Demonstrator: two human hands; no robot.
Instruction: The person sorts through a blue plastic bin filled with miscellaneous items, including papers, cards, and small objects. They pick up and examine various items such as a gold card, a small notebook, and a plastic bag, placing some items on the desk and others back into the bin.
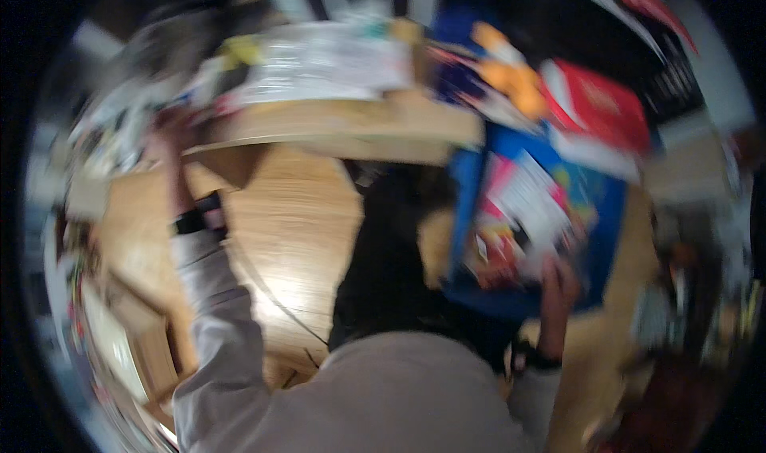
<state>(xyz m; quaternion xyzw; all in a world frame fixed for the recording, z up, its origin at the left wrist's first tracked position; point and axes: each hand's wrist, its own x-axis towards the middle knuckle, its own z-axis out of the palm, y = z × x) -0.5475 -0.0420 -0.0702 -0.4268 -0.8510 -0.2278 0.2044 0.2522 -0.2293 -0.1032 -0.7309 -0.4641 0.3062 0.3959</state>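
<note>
My left hand [176, 127] is at the left end of a wooden table [335, 124], beside a heap of mixed small things; blur hides what its fingers touch. At the right, my right hand [561, 279] reaches into a blue bin [607, 231]. Its fingers are at a clear or whitish packet [541, 264] that lies among printed packages, and whether they grip it does not show. A white printed sheet or package [529, 196] and a red and yellow package [497, 249] lie in the bin.
Clear-wrapped white papers [323, 64] cover part of the table. Behind the bin are a red package [598, 106] and an orange item [514, 85]. A cardboard box [140, 339] stands at the lower left on the wooden floor [293, 226], where a thin cable runs.
</note>
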